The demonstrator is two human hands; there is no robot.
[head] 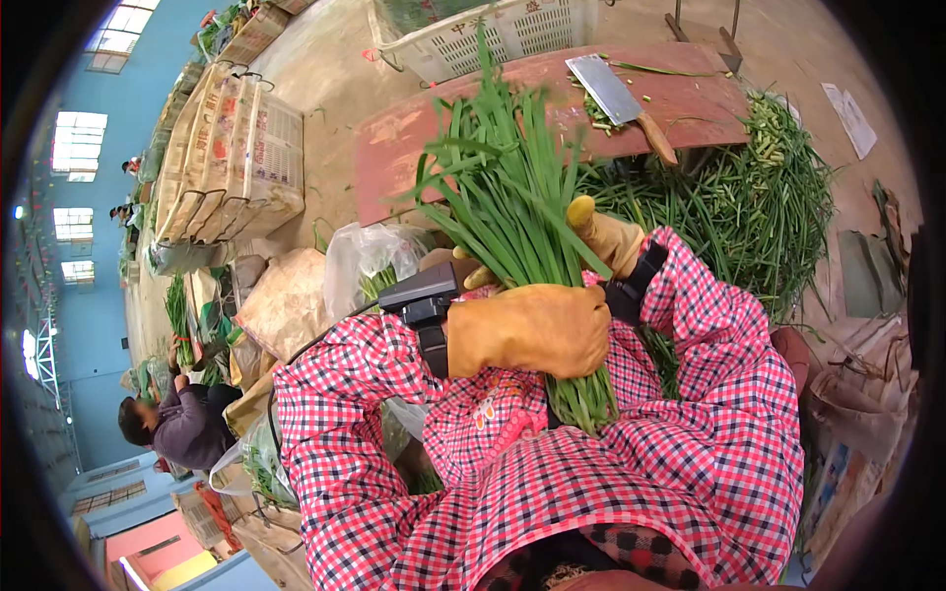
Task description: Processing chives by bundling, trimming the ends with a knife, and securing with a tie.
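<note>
Both my hands wear tan work gloves. My left hand (528, 332) is wrapped around the lower part of a bundle of long flat green leaves (517, 185), which look like garlic chives. The stalk ends stick out below this hand, close to my checked apron. My right hand (610, 240) holds the bundle from its right side, thumb raised; the leaves hide most of its fingers. Gloved fingertips show at the bundle's left edge. Beyond the leaf tips, a cleaver (610, 92) with a wooden handle lies on a reddish board (399, 140), among small cut pieces.
Loose green stalks (776, 207) are heaped at the board's right. A white plastic crate (488, 37) stands behind it. Stacked crates (229, 159), a clear plastic bag (362, 258) and sacks (284, 295) are on the left. Another person (185, 421) sits farther left, holding a green bunch (177, 318).
</note>
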